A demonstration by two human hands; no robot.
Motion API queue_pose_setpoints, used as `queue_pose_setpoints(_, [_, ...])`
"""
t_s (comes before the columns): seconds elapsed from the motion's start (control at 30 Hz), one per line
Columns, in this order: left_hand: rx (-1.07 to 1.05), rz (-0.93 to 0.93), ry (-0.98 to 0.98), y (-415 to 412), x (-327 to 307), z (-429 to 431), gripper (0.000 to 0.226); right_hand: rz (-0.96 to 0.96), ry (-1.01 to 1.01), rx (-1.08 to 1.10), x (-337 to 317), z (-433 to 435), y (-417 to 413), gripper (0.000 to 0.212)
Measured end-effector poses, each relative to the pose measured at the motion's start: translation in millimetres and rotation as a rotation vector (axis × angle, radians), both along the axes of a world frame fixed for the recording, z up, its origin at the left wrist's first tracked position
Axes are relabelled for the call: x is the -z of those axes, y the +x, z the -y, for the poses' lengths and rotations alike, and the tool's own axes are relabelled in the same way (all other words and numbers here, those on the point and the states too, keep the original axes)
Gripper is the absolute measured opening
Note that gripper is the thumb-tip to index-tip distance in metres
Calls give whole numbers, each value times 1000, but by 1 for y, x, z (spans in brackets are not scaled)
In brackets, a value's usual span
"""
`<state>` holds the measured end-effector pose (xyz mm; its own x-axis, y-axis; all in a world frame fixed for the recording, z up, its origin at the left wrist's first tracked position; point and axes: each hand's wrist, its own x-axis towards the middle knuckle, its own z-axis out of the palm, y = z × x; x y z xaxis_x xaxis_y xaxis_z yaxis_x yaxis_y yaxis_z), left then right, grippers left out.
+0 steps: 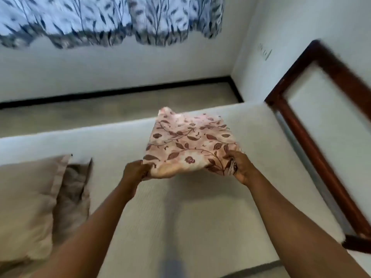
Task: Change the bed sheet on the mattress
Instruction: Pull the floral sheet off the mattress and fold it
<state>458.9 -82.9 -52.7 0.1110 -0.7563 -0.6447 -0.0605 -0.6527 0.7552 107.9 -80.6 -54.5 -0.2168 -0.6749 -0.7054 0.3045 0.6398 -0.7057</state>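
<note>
Beige pillow (pixel 26 207) left, leaf-print curtain (pixel 112 19) above, dark wooden frame (pixel 313 157) right

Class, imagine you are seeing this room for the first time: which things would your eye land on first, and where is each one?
The folded pink floral sheet, mid-frame, stands out first, gripped at its near corners by the left hand and the right hand above the pale mattress. Next come the leaf-print curtain along the top and the dark wooden frame at the right. A beige pillow lies at the lower left.
</note>
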Motion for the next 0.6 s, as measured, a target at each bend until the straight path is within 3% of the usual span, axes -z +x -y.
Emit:
queue_pose_setpoints(0.07, [6, 38, 111, 0, 73, -49, 8, -69, 151, -4, 77, -39, 4, 56])
queue_pose_setpoints(0.2, [86, 118, 323, 12, 161, -150, 12, -90, 351, -66, 173, -138, 13, 41])
queue_pose_setpoints(0.33, [160, 150, 528, 27, 193, -233, 10, -137, 519, -134, 199, -234, 26, 21])
queue_pose_setpoints(0.43, [200, 168, 649, 32, 196, -278, 6, -211, 673, -280, 196, -287, 34, 39])
queue_pose_setpoints(0.53, [277, 230, 723, 33, 199, -288, 35, -240, 729, -395, 201, -303, 31, 53])
queue_pose_setpoints(0.6, [344, 279, 706, 31, 206, -272, 43, -332, 712, -370, 208, -293, 27, 62])
